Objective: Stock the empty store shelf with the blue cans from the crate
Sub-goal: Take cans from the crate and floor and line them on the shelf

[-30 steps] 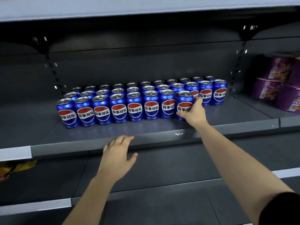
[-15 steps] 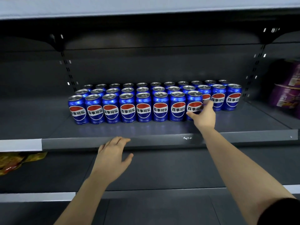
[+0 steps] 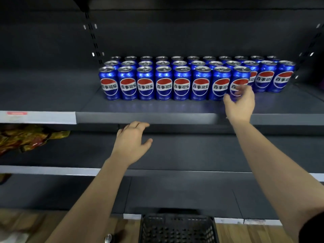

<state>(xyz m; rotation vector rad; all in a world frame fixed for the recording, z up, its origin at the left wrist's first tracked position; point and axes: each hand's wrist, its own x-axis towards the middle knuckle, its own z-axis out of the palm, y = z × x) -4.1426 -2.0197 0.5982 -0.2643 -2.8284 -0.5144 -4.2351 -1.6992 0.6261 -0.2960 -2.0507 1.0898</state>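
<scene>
Lower left of frame: crumpled yellow-red snack bags (image 3: 26, 137) on the lower shelf (image 3: 192, 151), well clear of both arms. Stocked shelf (image 3: 145, 118) front lip runs across mid-frame; bare deck left of the blue cans (image 3: 163, 85) and past the front row's right end. Cans stand upright in three rows, centre to right. Right hand (image 3: 240, 102) at the last front can (image 3: 241, 74), fingers loosely curled and blurred, can't tell if gripping. Left hand (image 3: 131, 142) below the lip, fingers relaxed, holding nothing. Black mesh crate (image 3: 177, 228) bottom centre; contents unclear.
</scene>
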